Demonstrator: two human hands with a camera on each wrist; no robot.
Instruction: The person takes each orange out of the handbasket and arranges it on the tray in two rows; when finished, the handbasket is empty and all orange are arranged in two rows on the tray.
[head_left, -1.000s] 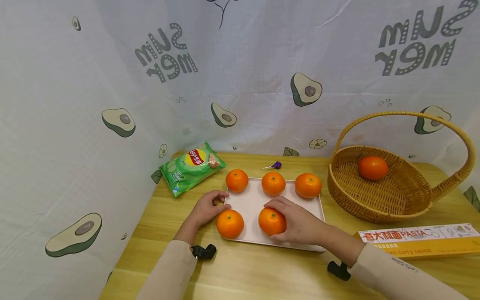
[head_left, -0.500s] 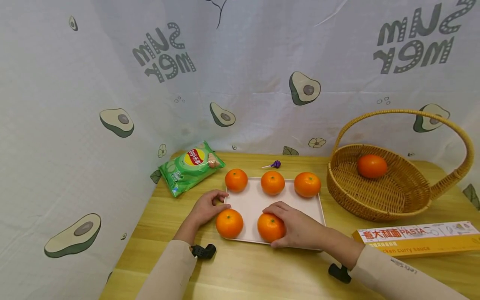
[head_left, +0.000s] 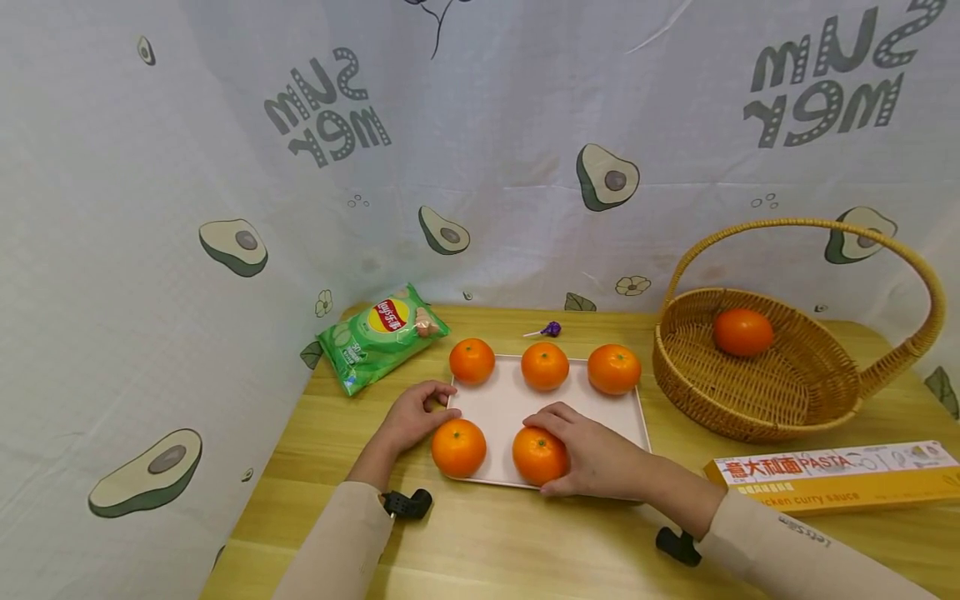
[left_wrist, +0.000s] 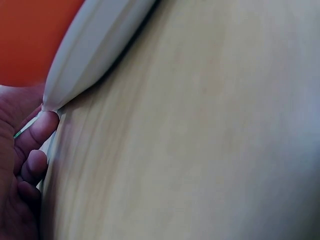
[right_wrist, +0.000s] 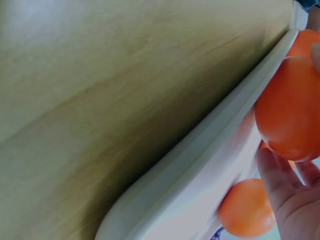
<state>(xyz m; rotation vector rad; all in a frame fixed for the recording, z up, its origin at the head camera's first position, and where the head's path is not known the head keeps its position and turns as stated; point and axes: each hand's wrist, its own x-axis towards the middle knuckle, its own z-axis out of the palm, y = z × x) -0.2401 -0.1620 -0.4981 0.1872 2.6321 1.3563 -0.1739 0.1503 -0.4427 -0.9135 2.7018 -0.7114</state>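
Observation:
In the head view a shallow white tray [head_left: 491, 406] carries several oranges. My right hand [head_left: 596, 454] grips the front middle orange [head_left: 538, 457], thumb at its near side and fingers over its far side. At the tray's left rim my left hand [head_left: 412, 417] holds the edge; its curled fingers [left_wrist: 36, 135] touch the tray corner in the left wrist view. Near its thumb sits the front left orange [head_left: 458, 448]. Along the back rim stand a left orange [head_left: 472, 361], a middle orange [head_left: 544, 366] and a right orange [head_left: 614, 369]. The right wrist view shows the gripped orange [right_wrist: 290, 107] close up.
A wicker basket [head_left: 750, 417] with a tall handle stands to the right, holding one reddish-orange fruit [head_left: 742, 332]. In front of it lies a yellow pasta box [head_left: 840, 479]. A green chip bag [head_left: 382, 337] and a purple lollipop [head_left: 552, 329] lie behind the tray, near the printed curtain [head_left: 510, 250].
The right hand has shifted the front middle orange slightly toward the near edge of the tray, covering part of the front rim. The left hand stays at the left rim.

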